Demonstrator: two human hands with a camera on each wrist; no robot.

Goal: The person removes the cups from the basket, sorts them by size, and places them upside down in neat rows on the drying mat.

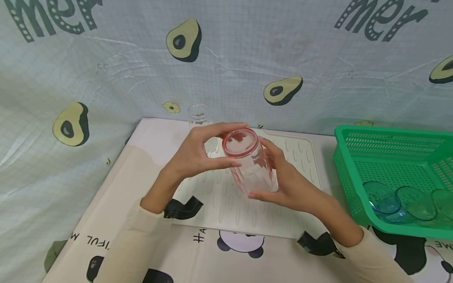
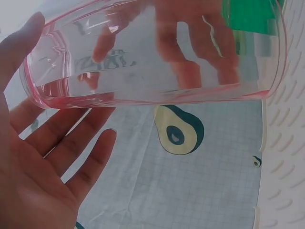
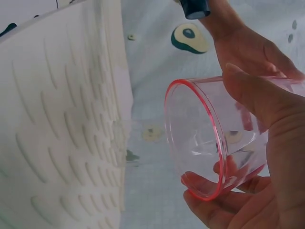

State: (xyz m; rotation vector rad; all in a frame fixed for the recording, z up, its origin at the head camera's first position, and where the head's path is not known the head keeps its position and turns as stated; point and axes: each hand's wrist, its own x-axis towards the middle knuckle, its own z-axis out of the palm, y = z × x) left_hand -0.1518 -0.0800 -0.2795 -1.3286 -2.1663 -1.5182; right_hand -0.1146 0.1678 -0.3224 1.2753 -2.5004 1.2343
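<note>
A pink-tinted transparent glass (image 1: 256, 175) hangs tilted above the white ridged mat (image 1: 201, 204), its ringed end up and toward the back left. Around that upper end, my left hand (image 1: 189, 151) holds it between thumb and fingers. Lower down, my right hand (image 1: 291, 179) grips the side near the other end. In the right wrist view the open pink rim (image 3: 217, 138) faces the mat, with fingertips under it. Through the clear wall in the left wrist view, the right hand's fingers (image 2: 176, 52) show.
Behind my left hand, a clear glass (image 1: 199, 114) stands at the mat's back left, partly hidden. To the right sits a green plastic basket (image 1: 389, 133) with a bluish glass (image 1: 380, 194) and other tinted glasses in its front part. A patterned curtain (image 1: 226, 78) closes off the back.
</note>
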